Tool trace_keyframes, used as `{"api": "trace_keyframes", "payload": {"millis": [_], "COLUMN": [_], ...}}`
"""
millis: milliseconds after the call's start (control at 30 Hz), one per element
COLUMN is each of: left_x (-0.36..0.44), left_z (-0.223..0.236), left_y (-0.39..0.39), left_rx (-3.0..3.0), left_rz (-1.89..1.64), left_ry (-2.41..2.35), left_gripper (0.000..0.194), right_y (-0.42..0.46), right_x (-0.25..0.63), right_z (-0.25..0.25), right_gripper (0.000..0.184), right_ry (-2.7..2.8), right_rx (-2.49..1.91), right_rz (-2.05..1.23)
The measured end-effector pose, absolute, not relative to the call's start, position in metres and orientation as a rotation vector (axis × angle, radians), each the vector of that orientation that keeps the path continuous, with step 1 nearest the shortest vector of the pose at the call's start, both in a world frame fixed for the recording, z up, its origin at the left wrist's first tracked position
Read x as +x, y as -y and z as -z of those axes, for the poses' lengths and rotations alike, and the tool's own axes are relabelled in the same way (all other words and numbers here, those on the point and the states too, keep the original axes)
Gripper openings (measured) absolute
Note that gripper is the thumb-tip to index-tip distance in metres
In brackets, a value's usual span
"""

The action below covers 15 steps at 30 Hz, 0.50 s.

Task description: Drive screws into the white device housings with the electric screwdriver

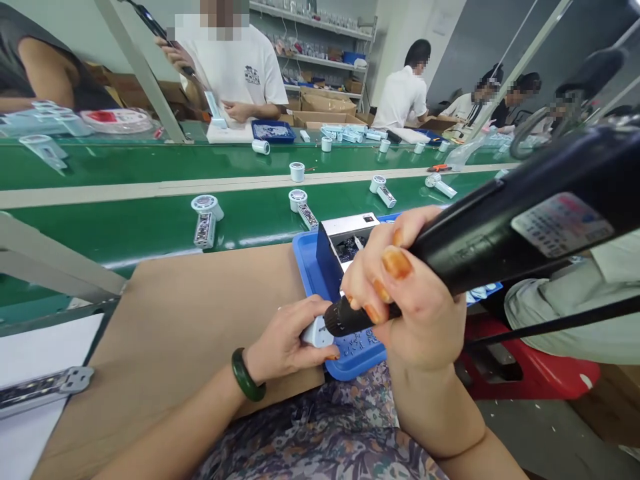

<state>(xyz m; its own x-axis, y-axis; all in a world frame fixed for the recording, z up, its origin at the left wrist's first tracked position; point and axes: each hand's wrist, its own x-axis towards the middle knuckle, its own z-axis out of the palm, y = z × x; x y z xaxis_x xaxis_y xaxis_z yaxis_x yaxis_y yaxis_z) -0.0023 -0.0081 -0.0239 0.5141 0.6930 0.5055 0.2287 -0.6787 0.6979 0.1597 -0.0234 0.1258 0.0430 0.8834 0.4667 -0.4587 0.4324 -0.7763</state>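
Observation:
My right hand [405, 287] is wrapped round a black electric screwdriver [480, 220], which slants down to the left. Its tip meets a small pale-blue plastic housing [317, 333] that my left hand [285, 337] grips between thumb and fingers. Most of the housing is hidden by that hand. Just beyond lies a blue tray [305, 253] with loose screws [357, 343] at its near end. A white and dark box [327, 260] with small black parts inside stands in the tray, partly behind my right hand.
A brown cardboard sheet [215, 313] covers the bench before me. A part with a circuit strip [45, 390] lies at left on white paper. Several pale-blue parts [205, 220] sit on the green conveyor [250, 223]. Co-workers [235, 73] are across it; a red stool [540, 373] is at right.

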Motion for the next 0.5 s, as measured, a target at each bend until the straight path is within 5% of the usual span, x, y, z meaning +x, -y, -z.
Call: {"api": "trace_keyframes", "payload": {"millis": [233, 500], "left_x": [-0.018, -0.117], "left_z": [0.014, -0.01], "left_y": [0.003, -0.168], "left_rx": [2.326, 3.185], "left_rz": [-1.014, -0.256], "left_ry": [-0.7, -0.909], "left_gripper": [0.068, 0.03], "right_y": [0.033, 0.038], "right_x": [0.19, 0.239], "right_z": [-0.111, -0.074], "right_gripper": [0.016, 0.013], "right_ry": [0.994, 0.769], "right_rx": [-0.368, -0.623], "right_rz": [-1.117, -0.889]}}
